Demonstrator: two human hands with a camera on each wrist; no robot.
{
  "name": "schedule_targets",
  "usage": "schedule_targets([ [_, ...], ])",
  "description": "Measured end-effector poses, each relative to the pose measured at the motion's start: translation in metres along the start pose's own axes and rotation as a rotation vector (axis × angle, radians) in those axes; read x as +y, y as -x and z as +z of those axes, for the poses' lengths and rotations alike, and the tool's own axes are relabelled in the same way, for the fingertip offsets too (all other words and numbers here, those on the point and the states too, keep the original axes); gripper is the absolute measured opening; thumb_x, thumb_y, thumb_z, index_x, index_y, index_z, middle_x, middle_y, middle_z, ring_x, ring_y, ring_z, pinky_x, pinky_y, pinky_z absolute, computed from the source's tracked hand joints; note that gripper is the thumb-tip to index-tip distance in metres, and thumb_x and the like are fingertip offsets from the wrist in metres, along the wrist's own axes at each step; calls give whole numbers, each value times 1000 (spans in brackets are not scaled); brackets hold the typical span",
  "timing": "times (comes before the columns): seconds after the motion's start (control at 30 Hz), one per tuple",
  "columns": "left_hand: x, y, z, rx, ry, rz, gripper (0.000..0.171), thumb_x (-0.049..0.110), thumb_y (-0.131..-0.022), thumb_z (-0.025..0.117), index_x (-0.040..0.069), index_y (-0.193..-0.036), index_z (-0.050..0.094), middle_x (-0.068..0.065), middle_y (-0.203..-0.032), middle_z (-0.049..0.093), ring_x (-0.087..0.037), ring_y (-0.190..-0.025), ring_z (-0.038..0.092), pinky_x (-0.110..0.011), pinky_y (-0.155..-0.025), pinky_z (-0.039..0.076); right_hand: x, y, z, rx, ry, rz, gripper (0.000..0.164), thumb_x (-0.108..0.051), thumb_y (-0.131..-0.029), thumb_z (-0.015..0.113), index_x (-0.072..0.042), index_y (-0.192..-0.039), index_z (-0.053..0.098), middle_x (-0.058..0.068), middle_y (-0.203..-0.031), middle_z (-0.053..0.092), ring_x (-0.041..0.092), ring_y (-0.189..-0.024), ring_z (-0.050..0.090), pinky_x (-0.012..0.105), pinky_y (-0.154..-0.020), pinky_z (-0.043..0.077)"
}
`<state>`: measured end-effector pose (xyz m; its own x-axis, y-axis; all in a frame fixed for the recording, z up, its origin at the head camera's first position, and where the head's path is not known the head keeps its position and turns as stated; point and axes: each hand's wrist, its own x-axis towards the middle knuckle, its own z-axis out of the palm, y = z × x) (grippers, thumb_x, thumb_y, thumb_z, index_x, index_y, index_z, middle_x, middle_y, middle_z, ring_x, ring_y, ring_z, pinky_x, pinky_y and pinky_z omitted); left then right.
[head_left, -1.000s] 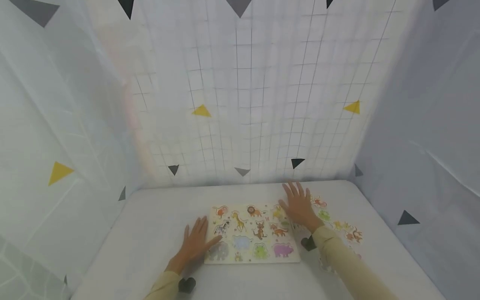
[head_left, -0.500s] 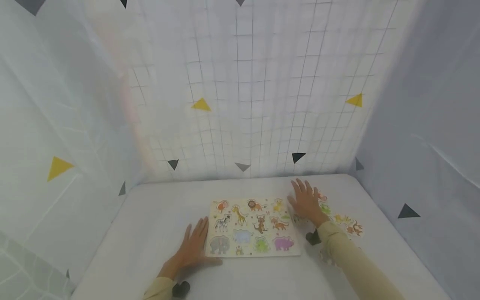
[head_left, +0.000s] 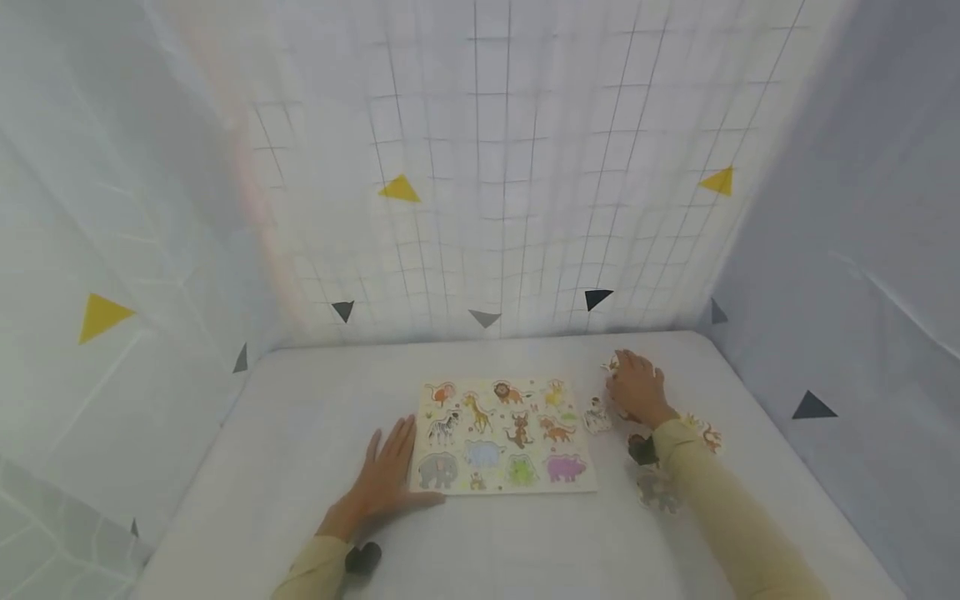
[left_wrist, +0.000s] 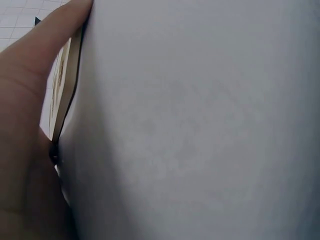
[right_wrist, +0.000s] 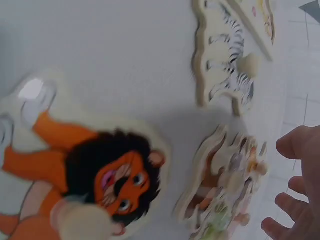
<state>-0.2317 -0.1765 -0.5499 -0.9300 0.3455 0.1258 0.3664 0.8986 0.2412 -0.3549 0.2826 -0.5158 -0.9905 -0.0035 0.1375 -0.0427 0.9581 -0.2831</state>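
A wooden animal puzzle board [head_left: 536, 489] lies flat on the white table. My left hand [head_left: 384, 477] rests at its left edge, fingers straight and thumb stretched along the front corner; the left wrist view shows the thumb against the board's side [left_wrist: 70, 90]. My right hand [head_left: 639, 388] is over loose puzzle pieces right of the board, fingers loosely bent. In the right wrist view those fingers [right_wrist: 300, 187] hover beside overlapping knobbed pieces, a brown animal piece [right_wrist: 206, 187] among them, and hold nothing. A zebra piece [right_wrist: 231, 65] and a lion piece [right_wrist: 120, 175] lie nearby.
Below my right forearm lies a grey piece [head_left: 658, 492], partly covered. An orange-brown piece [head_left: 708, 435] sits to the right of the sleeve. White cloth walls with yellow triangles [head_left: 401, 188] enclose the table at the back and sides.
My right hand has moved from the board's upper right corner rightward onto the loose pieces, uncovering the zebra piece. My left thumb has come off the board's face to its front corner.
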Motion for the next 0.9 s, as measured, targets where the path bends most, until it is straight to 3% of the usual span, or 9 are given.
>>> schedule_targets([
  [0.17,-4,-5,1,2,-17,-5,122,86,-58,45,9,-145,8,-7,-154,9,-26,-143,12,-55,-113,6,11,-6,-2,-49,33,22,60,-30,-89,49,1,-136,29,25,-139,34,51,-122,33,68,-94,28],
  [0.37,-6,-7,4,24,-13,7,122,85,-58,46,8,-145,9,-8,-154,10,-27,-142,12,-56,-112,7,23,-10,-1,-77,66,11,55,-22,-90,40,3,-137,27,28,-139,32,50,-122,34,66,-95,29],
  [0.57,-5,-4,5,8,-9,-11,122,86,-58,46,9,-145,7,-6,-154,9,-24,-143,10,-55,-113,5,24,-7,-3,-97,40,-15,46,-19,-90,40,7,-129,39,29,-134,39,50,-115,43,60,-89,41],
  [0.7,-5,-3,6,20,-5,-10,122,86,-58,46,9,-145,7,-6,-154,9,-24,-143,10,-55,-113,4,25,-8,-2,-45,40,11,37,-13,-90,41,7,-120,49,29,-125,47,48,-111,48,57,-87,44],
  [0.9,-5,-3,12,36,-21,-3,122,87,-58,42,10,-145,8,-5,-154,9,-24,-143,11,-55,-112,6,33,-7,1,101,77,51,21,-9,-90,47,4,-96,61,25,-94,60,42,-85,58,53,-68,49],
])
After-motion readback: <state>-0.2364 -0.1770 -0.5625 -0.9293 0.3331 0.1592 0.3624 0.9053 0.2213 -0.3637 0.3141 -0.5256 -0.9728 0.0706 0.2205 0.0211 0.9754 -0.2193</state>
